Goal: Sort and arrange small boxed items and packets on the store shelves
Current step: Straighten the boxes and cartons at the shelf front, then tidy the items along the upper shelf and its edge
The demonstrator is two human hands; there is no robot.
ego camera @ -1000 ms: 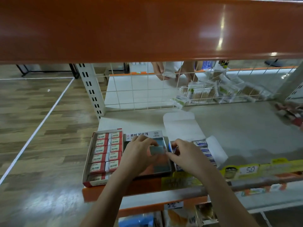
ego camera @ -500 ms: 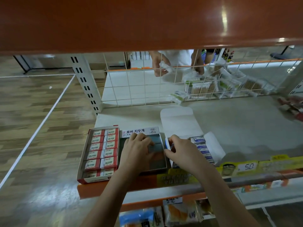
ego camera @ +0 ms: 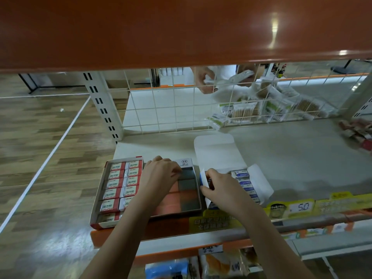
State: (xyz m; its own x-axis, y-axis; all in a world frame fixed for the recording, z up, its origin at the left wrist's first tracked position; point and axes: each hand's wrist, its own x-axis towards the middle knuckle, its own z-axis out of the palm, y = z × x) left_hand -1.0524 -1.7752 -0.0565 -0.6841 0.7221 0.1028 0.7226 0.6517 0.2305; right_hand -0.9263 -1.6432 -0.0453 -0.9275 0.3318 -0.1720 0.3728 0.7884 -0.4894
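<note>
The left hand (ego camera: 161,174) rests curled fingers inside the middle eraser tray (ego camera: 188,195); whether they grip anything is unclear. Just right, the right hand (ego camera: 219,188) pinches the blue-and-white eraser box's flap (ego camera: 203,178).

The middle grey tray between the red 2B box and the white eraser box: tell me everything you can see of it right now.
The shallow grey open-topped tray lies flat at the shelf's front edge, between the red-and-white box of 2B erasers and the white flapped box of blue-labelled erasers. Its upright back panel carries a white label with printed text. Inside, flat orange-red and dark grey blocks lie in a grid. The left hand reaches into its far left part with curled fingers, hiding what it touches. The right hand is at the tray's right wall, pinching the neighbouring box's flap.
</note>
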